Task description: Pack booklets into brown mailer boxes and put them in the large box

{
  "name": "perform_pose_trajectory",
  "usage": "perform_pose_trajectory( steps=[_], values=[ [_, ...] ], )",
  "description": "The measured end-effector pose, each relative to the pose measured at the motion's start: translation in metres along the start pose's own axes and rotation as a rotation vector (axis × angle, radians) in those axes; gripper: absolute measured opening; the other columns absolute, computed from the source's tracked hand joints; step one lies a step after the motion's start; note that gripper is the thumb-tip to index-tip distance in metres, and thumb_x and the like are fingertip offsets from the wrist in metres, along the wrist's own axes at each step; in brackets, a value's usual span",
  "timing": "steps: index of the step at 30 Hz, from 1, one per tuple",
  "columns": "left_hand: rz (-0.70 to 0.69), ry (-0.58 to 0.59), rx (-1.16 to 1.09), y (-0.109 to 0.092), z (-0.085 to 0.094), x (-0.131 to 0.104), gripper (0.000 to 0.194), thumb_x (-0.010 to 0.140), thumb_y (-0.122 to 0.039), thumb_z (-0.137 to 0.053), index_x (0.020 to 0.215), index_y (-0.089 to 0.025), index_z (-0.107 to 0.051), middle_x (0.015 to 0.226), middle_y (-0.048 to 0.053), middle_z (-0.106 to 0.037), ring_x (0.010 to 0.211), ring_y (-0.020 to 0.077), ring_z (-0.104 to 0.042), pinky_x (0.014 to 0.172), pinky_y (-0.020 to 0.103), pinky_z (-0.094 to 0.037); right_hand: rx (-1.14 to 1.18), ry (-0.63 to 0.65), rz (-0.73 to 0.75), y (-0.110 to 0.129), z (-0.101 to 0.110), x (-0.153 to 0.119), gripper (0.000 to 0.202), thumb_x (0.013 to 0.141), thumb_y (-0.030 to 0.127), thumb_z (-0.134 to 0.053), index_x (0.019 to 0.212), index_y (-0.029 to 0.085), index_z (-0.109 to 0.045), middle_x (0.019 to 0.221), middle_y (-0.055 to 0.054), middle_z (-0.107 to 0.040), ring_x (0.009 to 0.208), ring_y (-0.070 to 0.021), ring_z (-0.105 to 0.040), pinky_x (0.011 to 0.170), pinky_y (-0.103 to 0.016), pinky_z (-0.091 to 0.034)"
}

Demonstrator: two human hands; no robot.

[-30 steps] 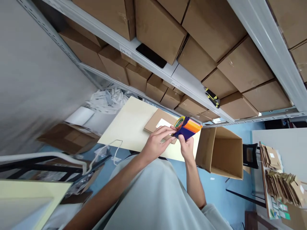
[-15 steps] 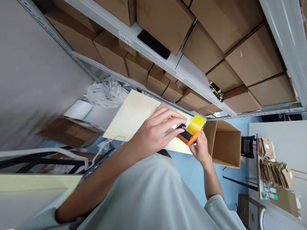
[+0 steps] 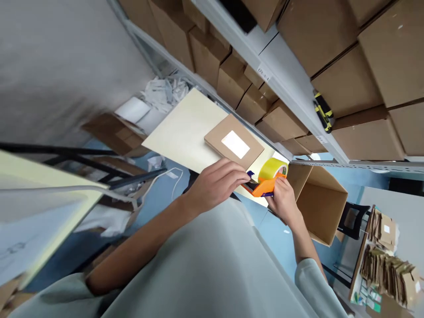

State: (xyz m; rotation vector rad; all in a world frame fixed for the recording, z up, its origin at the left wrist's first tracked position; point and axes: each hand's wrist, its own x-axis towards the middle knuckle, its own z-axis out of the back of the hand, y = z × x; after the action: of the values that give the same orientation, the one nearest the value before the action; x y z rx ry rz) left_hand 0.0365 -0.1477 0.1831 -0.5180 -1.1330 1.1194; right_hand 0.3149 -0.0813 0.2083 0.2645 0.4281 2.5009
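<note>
My right hand (image 3: 283, 198) is wrapped round an orange tape dispenser (image 3: 265, 187) with purple parts and a roll of yellow tape (image 3: 270, 170). At the dispenser's front end, by its purple tip, my left hand (image 3: 220, 183) has its fingers pressed together. Whatever they pinch there is hidden. Just beyond my left hand, a flat brown cardboard box (image 3: 217, 138) with a white label (image 3: 236, 144) lies on a cream tabletop (image 3: 180, 128).
Shelves (image 3: 281, 66) packed with cardboard boxes run along the far side, with black-and-yellow cutters (image 3: 322, 112) on one. An open carton (image 3: 323, 203) stands right of the table. A white cable (image 3: 159, 174) hangs at left, near another table (image 3: 66, 172).
The view has shifted, and the flat box with its label now shows fully. My left hand has drawn back from over it and its fingers have closed together. The dispenser has tilted.
</note>
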Motion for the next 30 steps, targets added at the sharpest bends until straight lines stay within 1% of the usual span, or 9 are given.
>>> perform_pose_trajectory(
  steps=[3, 5, 8, 10, 13, 17, 20, 24, 30],
  values=[
    [0.207, -0.016, -0.072, 0.015, -0.055, -0.052, 0.021, 0.112, -0.028, -0.056, 0.101, -0.024, -0.073, 0.095, 0.005, -0.078, 0.092, 0.0198, -0.071, 0.089, 0.035, -0.059, 0.043, 0.159, -0.007, -0.029, -0.022, -0.051, 0.016, 0.111, 0.034, -0.059, 0.098, 0.025, -0.062, 0.085, -0.006, -0.067, 0.083, -0.0273, -0.065, 0.086, -0.042, -0.056],
    [0.37, -0.066, -0.093, 0.028, -0.086, -0.089, 0.021, 0.11, -0.03, -0.057, 0.096, -0.024, -0.072, 0.094, 0.005, -0.077, 0.091, 0.0205, -0.07, 0.09, 0.036, -0.059, 0.054, 0.267, -0.054, -0.05, -0.04, -0.087, 0.025, 0.112, 0.044, -0.057, 0.098, 0.025, -0.062, 0.085, -0.007, -0.069, 0.083, -0.0281, -0.067, 0.084, -0.042, -0.058],
    [0.62, -0.155, -0.049, 0.053, -0.117, -0.132, 0.02, 0.108, -0.032, -0.057, 0.095, -0.023, -0.07, 0.098, 0.006, -0.076, 0.092, 0.0218, -0.069, 0.09, 0.036, -0.058, 0.031, 0.395, -0.155, -0.084, -0.068, -0.126, 0.038, 0.113, 0.055, -0.052, 0.094, 0.025, -0.062, 0.084, -0.008, -0.071, 0.083, -0.029, -0.07, 0.08, -0.042, -0.059],
    [0.736, -0.158, -0.031, 0.076, -0.131, -0.148, 0.019, 0.105, -0.032, -0.058, 0.094, -0.023, -0.07, 0.097, 0.006, -0.075, 0.09, 0.022, -0.067, 0.091, 0.037, -0.057, -0.001, 0.457, -0.194, -0.105, -0.089, -0.135, 0.043, 0.113, 0.06, -0.048, 0.091, 0.025, -0.061, 0.081, -0.008, -0.07, 0.08, -0.0292, -0.07, 0.076, -0.042, -0.059],
    [0.821, -0.157, -0.039, 0.113, -0.147, -0.154, 0.016, 0.102, -0.03, -0.059, 0.095, -0.022, -0.07, 0.097, 0.006, -0.074, 0.092, 0.0219, -0.067, 0.094, 0.036, -0.057, -0.068, 0.512, -0.229, -0.132, -0.122, -0.131, 0.047, 0.112, 0.065, -0.047, 0.094, 0.024, -0.062, 0.083, -0.01, -0.07, 0.079, -0.0302, -0.07, 0.075, -0.043, -0.059],
    [0.799, -0.211, -0.101, 0.159, -0.167, -0.15, 0.01, 0.098, -0.027, -0.067, 0.1, -0.019, -0.073, 0.102, 0.006, -0.074, 0.096, 0.0206, -0.068, 0.094, 0.034, -0.056, -0.14, 0.546, -0.302, -0.153, -0.156, -0.117, 0.044, 0.111, 0.061, -0.052, 0.106, 0.02, -0.064, 0.095, -0.015, -0.072, 0.09, -0.0326, -0.072, 0.082, -0.045, -0.061],
    [0.775, -0.255, -0.146, 0.184, -0.18, -0.147, 0.007, 0.093, -0.022, -0.075, 0.099, -0.018, -0.075, 0.102, 0.006, -0.075, 0.092, 0.019, -0.068, 0.091, 0.033, -0.056, -0.183, 0.558, -0.35, -0.163, -0.174, -0.113, 0.042, 0.112, 0.056, -0.054, 0.113, 0.016, -0.066, 0.105, -0.018, -0.073, 0.099, -0.0342, -0.073, 0.089, -0.046, -0.061],
    [0.758, -0.354, -0.135, 0.201, -0.194, -0.141, 0.005, 0.094, -0.017, -0.072, 0.092, -0.02, -0.076, 0.1, 0.005, -0.076, 0.088, 0.0189, -0.069, 0.087, 0.033, -0.057, -0.204, 0.527, -0.396, -0.168, -0.194, -0.112, 0.042, 0.112, 0.051, -0.054, 0.125, 0.012, -0.065, 0.111, -0.02, -0.073, 0.105, -0.0336, -0.073, 0.093, -0.045, -0.061],
    [0.752, -0.492, -0.096, 0.205, -0.208, -0.124, 0.01, 0.096, -0.015, -0.068, 0.093, -0.021, -0.076, 0.099, 0.005, -0.076, 0.091, 0.0205, -0.072, 0.09, 0.036, -0.06, -0.174, 0.451, -0.383, -0.168, -0.213, -0.107, 0.046, 0.114, 0.046, -0.051, 0.141, 0.01, -0.058, 0.124, -0.023, -0.072, 0.115, -0.0329, -0.072, 0.098, -0.043, -0.061]
  ],
)
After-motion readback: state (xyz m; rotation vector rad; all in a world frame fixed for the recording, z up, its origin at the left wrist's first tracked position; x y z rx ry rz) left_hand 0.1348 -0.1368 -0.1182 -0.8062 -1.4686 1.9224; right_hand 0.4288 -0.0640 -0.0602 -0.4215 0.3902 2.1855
